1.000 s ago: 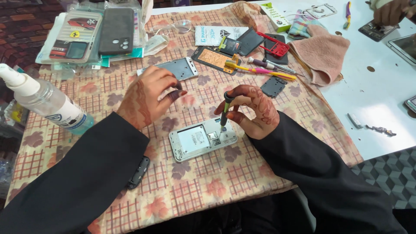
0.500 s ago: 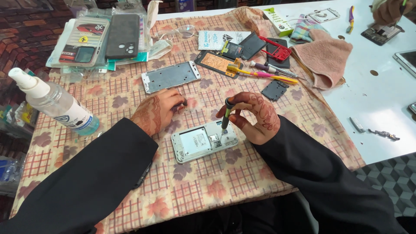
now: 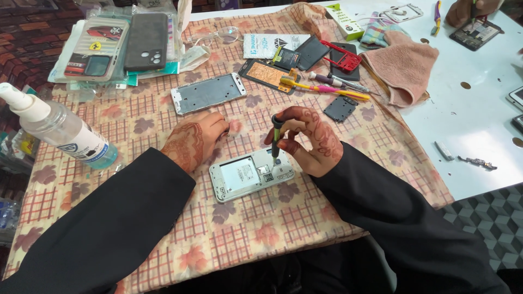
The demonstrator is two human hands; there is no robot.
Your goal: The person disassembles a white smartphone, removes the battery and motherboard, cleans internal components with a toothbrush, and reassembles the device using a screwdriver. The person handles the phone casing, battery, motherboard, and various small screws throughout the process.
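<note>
Nearest, on checked cloth [image 3: 163,256]: opened white phone [image 3: 251,174], back up. Right hand [image 3: 310,141] clamped on screwdriver [image 3: 277,135], upright, tip now set on phone's upper end; likely working a screw. Left hand [image 3: 193,140], drawn back since a second ago from metal frame [image 3: 208,92], now loosely curled, empty, resting beside phone. Left edge: spray bottle [image 3: 60,130]. Farther: phone cases [image 3: 117,46], loose tools [image 3: 327,88], pink towel [image 3: 406,68]. Beyond: white table [image 3: 474,114], another person's hand [image 3: 463,10].

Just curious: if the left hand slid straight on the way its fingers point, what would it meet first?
Probably the right hand with its screwdriver; the left hand points right across the cloth, though depth is unclear.
</note>
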